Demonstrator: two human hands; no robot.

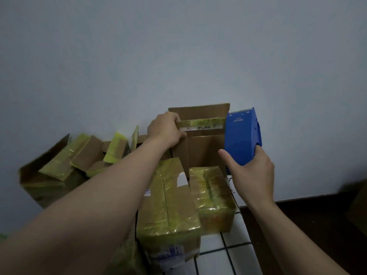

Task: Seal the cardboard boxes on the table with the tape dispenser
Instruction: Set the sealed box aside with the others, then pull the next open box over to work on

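An open cardboard box stands at the back of the table against the wall, its flaps up. My left hand grips the left end of its front flap, which carries yellowish tape and a barcode label. My right hand holds a blue tape dispenser upright at the box's right side, touching the flap's right end. In front of it lie two boxes wrapped in yellowish tape: a long one and a smaller one.
Several opened boxes with taped flaps are piled at the left against the wall. The table top is white with a black grid and ends at the right, where a dark floor shows. A pale wall rises behind.
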